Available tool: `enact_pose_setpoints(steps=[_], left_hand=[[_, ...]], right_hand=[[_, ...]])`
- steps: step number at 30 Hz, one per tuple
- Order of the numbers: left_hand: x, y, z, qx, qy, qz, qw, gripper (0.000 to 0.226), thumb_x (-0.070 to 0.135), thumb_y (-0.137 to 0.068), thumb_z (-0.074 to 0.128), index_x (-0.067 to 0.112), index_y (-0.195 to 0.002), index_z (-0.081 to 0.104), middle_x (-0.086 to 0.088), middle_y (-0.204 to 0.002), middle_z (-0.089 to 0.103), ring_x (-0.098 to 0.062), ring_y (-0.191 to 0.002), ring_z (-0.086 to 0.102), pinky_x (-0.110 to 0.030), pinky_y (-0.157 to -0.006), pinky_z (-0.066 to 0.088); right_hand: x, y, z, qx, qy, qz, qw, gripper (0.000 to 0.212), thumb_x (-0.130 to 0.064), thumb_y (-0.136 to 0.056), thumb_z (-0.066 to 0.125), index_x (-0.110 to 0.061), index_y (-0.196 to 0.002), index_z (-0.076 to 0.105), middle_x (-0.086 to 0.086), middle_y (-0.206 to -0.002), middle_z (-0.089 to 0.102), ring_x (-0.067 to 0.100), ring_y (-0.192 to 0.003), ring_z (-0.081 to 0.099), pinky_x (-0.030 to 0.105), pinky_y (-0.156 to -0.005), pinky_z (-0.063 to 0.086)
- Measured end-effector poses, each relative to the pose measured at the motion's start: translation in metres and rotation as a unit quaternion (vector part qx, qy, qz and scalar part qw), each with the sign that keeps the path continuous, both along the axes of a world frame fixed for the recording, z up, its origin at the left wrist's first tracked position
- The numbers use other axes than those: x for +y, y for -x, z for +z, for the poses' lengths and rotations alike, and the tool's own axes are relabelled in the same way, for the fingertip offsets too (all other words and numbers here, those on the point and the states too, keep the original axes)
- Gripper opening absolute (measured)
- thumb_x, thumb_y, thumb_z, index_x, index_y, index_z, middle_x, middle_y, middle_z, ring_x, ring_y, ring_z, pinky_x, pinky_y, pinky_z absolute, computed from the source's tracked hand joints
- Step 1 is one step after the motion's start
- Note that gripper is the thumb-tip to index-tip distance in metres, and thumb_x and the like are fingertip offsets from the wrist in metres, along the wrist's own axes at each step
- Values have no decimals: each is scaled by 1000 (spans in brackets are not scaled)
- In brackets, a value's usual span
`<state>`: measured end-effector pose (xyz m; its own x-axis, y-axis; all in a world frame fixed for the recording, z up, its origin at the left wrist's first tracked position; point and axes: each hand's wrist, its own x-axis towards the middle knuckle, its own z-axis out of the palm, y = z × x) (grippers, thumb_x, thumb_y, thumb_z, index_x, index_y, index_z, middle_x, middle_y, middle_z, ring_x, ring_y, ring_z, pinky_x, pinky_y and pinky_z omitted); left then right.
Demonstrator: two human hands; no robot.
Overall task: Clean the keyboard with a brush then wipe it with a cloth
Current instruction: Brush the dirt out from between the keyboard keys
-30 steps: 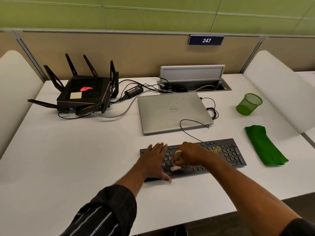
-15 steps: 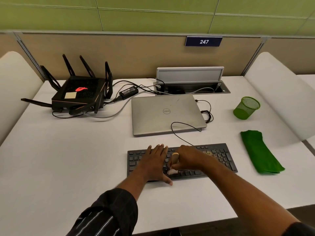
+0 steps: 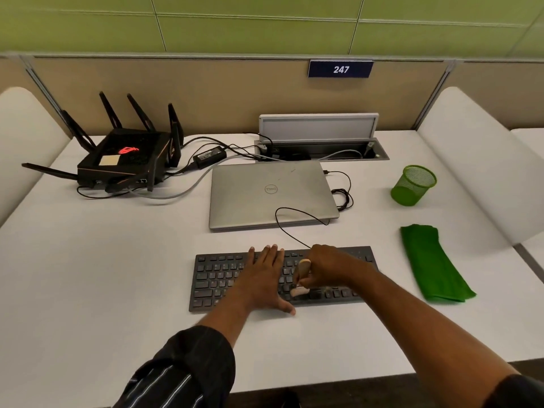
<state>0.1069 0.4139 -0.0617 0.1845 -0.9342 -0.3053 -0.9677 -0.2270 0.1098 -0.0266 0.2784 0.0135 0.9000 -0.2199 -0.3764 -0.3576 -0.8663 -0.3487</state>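
The keyboard (image 3: pixel 217 278) lies near the worktop's (image 3: pixel 88 275) front edge. The left hand (image 3: pixel 265 278) presses flat on its keys, fingers straight. The right hand (image 3: pixel 326 269) grips the brush (image 3: pixel 301 278), bristles on the keys. The cloth (image 3: pixel 432 263) lies folded toward the right edge.

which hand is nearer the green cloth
Right. The right hand grips the brush over the middle of the keyboard, on the side toward the green cloth; the left hand lies flat on the keys, farther left of the cloth.
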Motion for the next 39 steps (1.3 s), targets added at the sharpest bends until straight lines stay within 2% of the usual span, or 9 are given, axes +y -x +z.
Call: enact_pose_setpoints(steps=[5,9,12,16,23,25,31,35,39], left_hand=[[-9,15,2,-11,-11,8,1000,141,90,-68,59,10,-160,-12,-15,-169,-9,-32,-156,-9,-61,-123,-2],[-12,21,4,-11,-15,10,1000,140,89,-68,60,11,-160,-13,-15,-169,-9,-32,-156,-9,-63,-122,-1],[-17,25,4,-7,-19,10,1000,140,89,-68,61,12,-160,-13,-14,-169,-10,-32,-156,-10,-63,-122,-4],[-21,28,3,-10,-21,10,1000,139,89,-69,60,13,-160,-14,-14,-169,-10,-32,-156,-10,-63,-122,-5],[-23,33,4,-16,-17,15,1000,137,89,-71,58,12,-160,-12,-15,-169,-9,-33,-156,-9,-64,-122,-3],[-23,34,4,-13,-17,17,1000,137,89,-71,58,12,-160,-13,-15,-169,-9,-33,-156,-9,-64,-122,-4],[-24,34,4,-1,-19,23,1000,136,87,-72,59,12,-160,-13,-15,-169,-11,-33,-155,-11,-65,-121,-6],[-24,34,2,11,-16,27,999,136,87,-72,60,14,-160,-13,-14,-169,-12,-33,-156,-11,-65,-121,-4],[-24,33,3,12,-18,26,999,135,86,-73,60,15,-160,-14,-14,-169,-13,-33,-155,-13,-65,-121,-4]], right_hand=[[-16,18,4,29,48,-14,998,18,-35,-81,71,-23,-93,68,0,-92,71,16,-83,64,31,-73,52],[-17,22,3,-15,-10,-48,999,21,-37,-77,65,-21,-85,76,-4,-88,75,12,-77,67,36,-71,57],[-14,28,3,-19,1,-28,999,15,-32,-82,69,-21,-90,76,-4,-89,74,11,-76,65,29,-67,54],[-20,38,3,-9,30,-46,998,9,-30,-80,69,-22,-78,68,-4,-77,70,12,-68,61,23,-60,44],[-20,50,3,-112,-26,-172,978,10,-28,-80,63,-24,-78,72,-7,-81,74,9,-74,65,28,-66,53],[-17,50,1,-117,-39,-183,975,11,-24,-81,63,-21,-84,74,-4,-80,74,10,-73,66,28,-66,53],[2,57,-7,-86,-63,-173,979,19,-13,-80,71,-21,-68,60,2,-68,67,11,-60,60,18,-55,43],[9,63,-7,-48,-78,-169,981,11,-12,-79,72,-13,-73,63,7,-68,65,13,-59,59,26,-57,52],[11,65,-4,-114,-94,-223,964,10,-12,-81,68,-15,-72,67,2,-68,69,6,-57,58,16,-53,44]])
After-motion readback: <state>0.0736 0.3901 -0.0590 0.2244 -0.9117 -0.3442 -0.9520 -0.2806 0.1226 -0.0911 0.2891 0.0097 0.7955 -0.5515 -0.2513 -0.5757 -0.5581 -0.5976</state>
